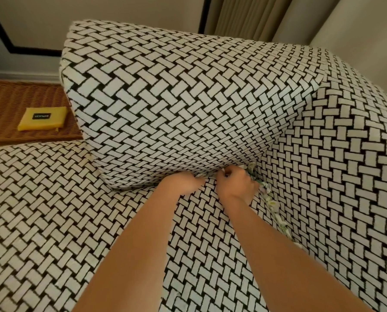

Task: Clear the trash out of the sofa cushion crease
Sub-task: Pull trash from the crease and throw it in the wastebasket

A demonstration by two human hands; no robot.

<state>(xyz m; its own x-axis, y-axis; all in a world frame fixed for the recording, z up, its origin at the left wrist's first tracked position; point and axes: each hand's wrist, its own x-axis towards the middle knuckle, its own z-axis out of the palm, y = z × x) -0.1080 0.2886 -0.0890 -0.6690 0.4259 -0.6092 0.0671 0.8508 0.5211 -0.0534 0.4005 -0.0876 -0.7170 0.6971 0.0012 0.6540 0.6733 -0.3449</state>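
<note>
Clearing looks barely begun: crumpled paper trash [268, 194] lines the crease [129, 189], right hand [235, 184] clutching it, left hand [185, 183] curled beside, hold unclear.

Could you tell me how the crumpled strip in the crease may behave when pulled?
Probably floppy: the strip bends and crumples along the crease. Likely light, as it looks thin. It may snag, being wedged there.

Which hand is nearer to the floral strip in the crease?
Right. The right hand is against the floral strip, at its upper end; the left hand is further left, beyond the right one.
</note>
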